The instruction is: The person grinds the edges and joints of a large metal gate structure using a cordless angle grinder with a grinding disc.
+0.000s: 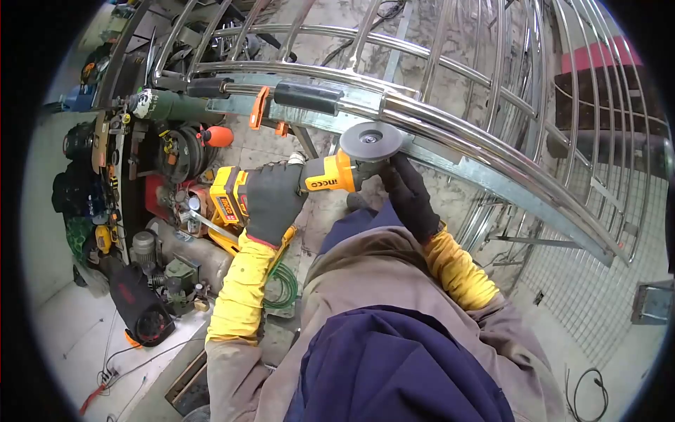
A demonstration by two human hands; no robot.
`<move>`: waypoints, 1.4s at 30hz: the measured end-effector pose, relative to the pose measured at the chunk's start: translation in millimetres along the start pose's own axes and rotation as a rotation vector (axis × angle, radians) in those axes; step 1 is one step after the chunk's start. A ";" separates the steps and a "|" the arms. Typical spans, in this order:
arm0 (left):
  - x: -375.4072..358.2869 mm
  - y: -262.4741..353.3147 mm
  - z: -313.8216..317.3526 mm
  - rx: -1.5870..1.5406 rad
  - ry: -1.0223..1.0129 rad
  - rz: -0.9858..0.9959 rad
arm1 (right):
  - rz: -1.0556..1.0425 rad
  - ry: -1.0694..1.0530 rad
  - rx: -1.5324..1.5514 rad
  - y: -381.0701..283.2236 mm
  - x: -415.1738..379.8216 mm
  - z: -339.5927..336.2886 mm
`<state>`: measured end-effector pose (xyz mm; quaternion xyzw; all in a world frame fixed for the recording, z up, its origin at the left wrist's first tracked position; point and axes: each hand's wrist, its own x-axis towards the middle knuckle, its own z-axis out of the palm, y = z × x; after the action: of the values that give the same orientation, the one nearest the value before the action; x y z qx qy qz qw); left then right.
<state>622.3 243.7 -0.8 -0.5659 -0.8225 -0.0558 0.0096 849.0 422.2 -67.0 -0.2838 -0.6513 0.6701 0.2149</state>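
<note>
A yellow and black cordless angle grinder is held across my body, its grey disc facing up near the metal rails. My left hand, in a dark glove, wraps round the grinder's body just ahead of its yellow battery. My right hand, also gloved, is closed at the grinder's head under the disc; the fingertips are partly hidden there. Just beyond the disc runs a polished steel tube frame resting on a grey metal beam. An orange clamp hangs at the beam's left part.
A green gas cylinder lies at the left end of the beam. An orange-red bottle, coiled green hose and a compressor are on the left. A black cable lies on the floor at lower right.
</note>
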 end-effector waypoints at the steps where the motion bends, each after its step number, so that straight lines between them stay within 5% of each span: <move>1: 2.0 -0.1 -1.6 0.000 -0.005 0.004 | -0.013 0.019 -0.005 5.1 -0.4 1.0; 14: 15.5 -8.6 -6.2 0.025 -0.044 0.031 | -0.123 0.058 -0.008 -6.1 0.8 5.0; 20: 19.0 -12.9 -6.1 0.037 -0.061 0.045 | 0.012 0.063 0.021 -25.4 -1.9 4.7; 23: 18.4 -15.0 -2.5 0.033 -0.075 0.035 | -0.163 0.083 -0.030 -14.4 0.3 4.9; 28: 14.2 -16.5 3.9 -0.012 -0.030 0.051 | -0.006 0.009 -0.161 -16.1 0.2 -1.9; 34: 12.4 -13.6 1.7 -0.004 0.002 0.053 | -0.127 0.079 -0.112 -15.0 -1.5 2.0; 42: -0.7 -13.9 3.8 -0.006 -0.084 0.001 | -0.030 -0.058 -0.018 -5.5 7.2 -5.4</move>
<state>609.8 238.5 -5.8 -0.5681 -0.8218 -0.0345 -0.0267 846.8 431.4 -62.2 -0.2563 -0.6676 0.6688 0.2033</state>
